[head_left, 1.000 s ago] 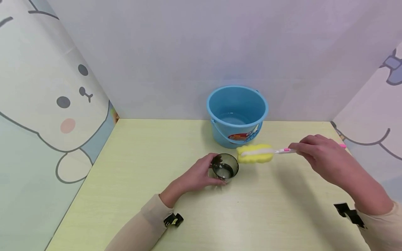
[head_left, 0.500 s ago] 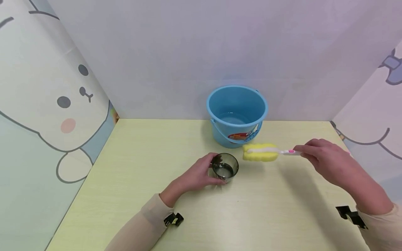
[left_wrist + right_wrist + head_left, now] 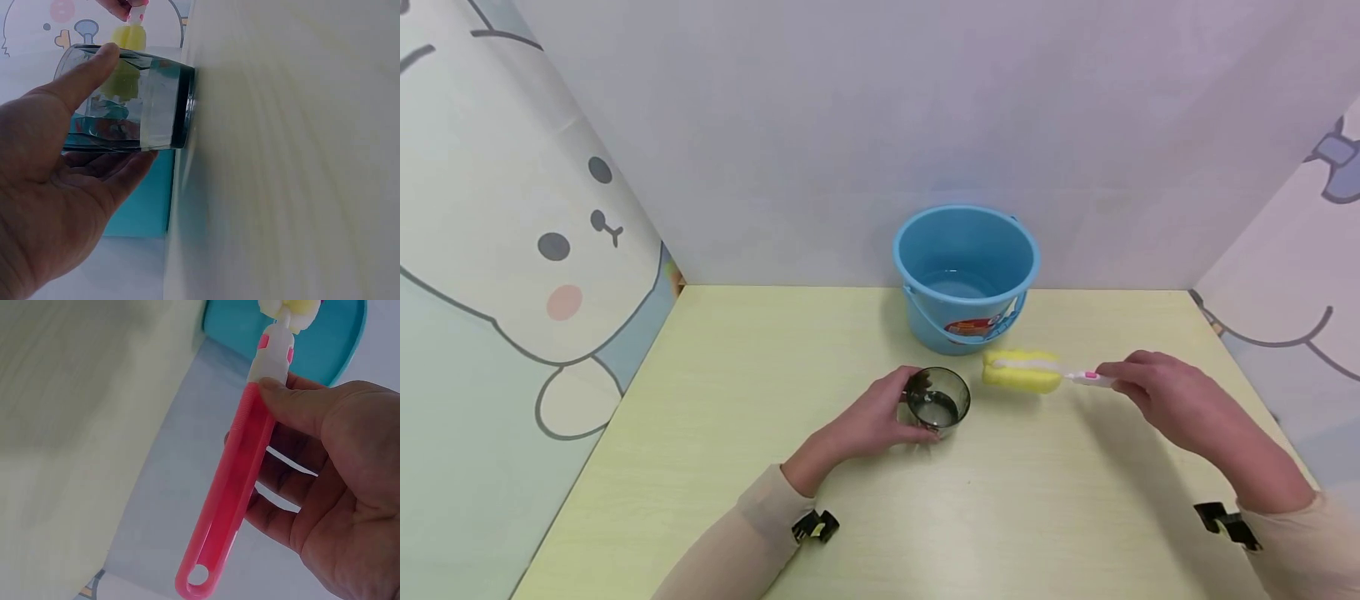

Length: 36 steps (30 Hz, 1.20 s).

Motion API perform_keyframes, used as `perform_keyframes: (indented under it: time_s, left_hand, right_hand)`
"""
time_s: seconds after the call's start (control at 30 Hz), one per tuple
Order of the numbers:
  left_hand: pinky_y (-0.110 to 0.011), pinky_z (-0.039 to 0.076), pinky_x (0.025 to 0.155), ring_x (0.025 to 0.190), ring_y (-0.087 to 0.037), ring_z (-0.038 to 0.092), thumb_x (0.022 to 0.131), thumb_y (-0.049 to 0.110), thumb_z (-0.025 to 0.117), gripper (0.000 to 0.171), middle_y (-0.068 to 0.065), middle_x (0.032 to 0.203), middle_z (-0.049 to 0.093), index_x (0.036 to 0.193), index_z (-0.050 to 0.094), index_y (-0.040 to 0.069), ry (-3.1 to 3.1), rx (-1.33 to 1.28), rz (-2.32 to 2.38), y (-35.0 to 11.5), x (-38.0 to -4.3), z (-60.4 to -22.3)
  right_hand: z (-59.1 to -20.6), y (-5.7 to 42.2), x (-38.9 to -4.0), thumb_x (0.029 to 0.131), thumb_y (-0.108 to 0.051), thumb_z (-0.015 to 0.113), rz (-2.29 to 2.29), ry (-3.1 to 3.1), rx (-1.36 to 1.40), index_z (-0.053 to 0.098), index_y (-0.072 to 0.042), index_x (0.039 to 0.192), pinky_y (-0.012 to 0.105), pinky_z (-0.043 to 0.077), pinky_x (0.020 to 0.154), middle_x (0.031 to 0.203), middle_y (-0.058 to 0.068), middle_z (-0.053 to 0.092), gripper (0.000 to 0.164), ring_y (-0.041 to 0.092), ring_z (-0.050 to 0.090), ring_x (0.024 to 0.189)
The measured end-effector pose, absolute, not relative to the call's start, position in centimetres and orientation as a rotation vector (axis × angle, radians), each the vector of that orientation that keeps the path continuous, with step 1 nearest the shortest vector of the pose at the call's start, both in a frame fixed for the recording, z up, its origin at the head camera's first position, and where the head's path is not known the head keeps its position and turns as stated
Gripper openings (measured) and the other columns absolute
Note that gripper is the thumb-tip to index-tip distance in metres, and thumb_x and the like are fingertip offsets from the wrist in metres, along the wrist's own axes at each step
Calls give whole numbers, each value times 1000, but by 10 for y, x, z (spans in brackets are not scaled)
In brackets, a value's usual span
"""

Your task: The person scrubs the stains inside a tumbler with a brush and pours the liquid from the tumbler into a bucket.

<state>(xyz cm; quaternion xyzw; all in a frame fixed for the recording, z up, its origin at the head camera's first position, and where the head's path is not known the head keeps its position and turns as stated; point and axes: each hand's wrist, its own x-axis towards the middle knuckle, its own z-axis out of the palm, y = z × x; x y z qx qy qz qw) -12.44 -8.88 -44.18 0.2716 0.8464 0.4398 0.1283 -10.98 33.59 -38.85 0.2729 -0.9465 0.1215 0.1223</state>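
A dark, see-through glass cup [image 3: 937,410] stands upright on the table, and the left hand [image 3: 880,415] grips it from its left side. The left wrist view shows thumb and fingers on opposite sides of the cup [image 3: 159,103]. Above the table to the right, the right hand [image 3: 1176,402] holds a sponge brush with a yellow and white head [image 3: 1021,372]. That head points left, a little apart from the cup. Close up, the right thumb and fingers are round the brush's pink and white handle [image 3: 234,469].
A blue bucket [image 3: 973,321] with a lowered handle and a red label stands behind the cup, near the back wall [image 3: 790,167]. The pale wooden table [image 3: 737,367] is bordered by side walls with cartoon drawings [image 3: 512,292].
The brush first moved right, away from the cup, then slightly toward the table's front edge with its handle tilting. The left hand and the cup have stayed in place.
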Motion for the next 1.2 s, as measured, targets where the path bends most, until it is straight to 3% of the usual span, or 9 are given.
perform_keyframes:
  time_s: [0.37,1.2]
  left_hand:
    - [-36,49,111,128,-18,58,82,29,96,88,-4,138,61,151,46,8,2471,789,1270,-89,-124,-441]
    - [-36,48,112,129,-18,57,82,31,96,89,-4,140,61,152,45,9,2471,774,1257,-89,-124,-442]
  right_hand:
    - [-407,325,-104,82,7,85,412,-2877,825,80,-8,115,27,49,58,87,-10,65,37,2,50,70]
    - [-418,312,-104,89,0,82,486,-3202,833,78,-10,115,33,56,71,91,-11,66,29,9,56,80]
